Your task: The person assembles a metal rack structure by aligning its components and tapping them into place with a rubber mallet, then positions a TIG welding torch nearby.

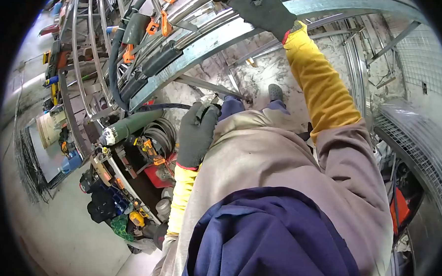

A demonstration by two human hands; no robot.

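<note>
My right hand (265, 12), in a dark grey glove, reaches to the top edge of the view. Its fingers curl over a shiny metal tube (195, 6) above a galvanized steel beam (304, 7); the fingertips are partly cut off. Gloved alike, my left hand (197, 136) is held low by my waist with its fingers bent inward. A black cable (165, 106) runs toward this hand. Whatever lies between its fingers is too hidden to name.
Orange clamps (165, 24) grip the tubes at upper left. A green gas cylinder (136, 126) lies beside coiled hose (160, 135). Tools crowd a low shelf (126, 179). Wire mesh panels (421, 149) stand at right. My feet are on the stained floor (260, 79) beyond the beam.
</note>
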